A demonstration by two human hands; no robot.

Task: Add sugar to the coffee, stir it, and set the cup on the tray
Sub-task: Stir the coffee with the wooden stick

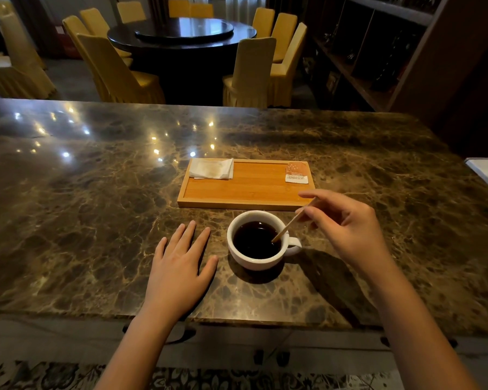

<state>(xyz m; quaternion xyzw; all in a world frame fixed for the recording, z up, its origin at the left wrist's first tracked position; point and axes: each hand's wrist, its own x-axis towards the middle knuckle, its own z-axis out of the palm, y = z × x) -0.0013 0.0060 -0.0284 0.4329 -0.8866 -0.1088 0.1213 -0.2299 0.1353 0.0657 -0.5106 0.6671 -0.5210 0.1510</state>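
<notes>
A restaurant dining room with a marble service counter

The place looked like a restaurant or banquet hall. Beyond the polished brown marble counter (96,192) stood a large round dark table (181,38) with a turntable (183,30) at its centre, ringed by chairs in yellow fabric covers (119,68). More covered chairs stood at the far left. Dark wooden shelving (378,52) lined the right wall, and patterned carpet (54,375) covered the floor below the counter
</notes>
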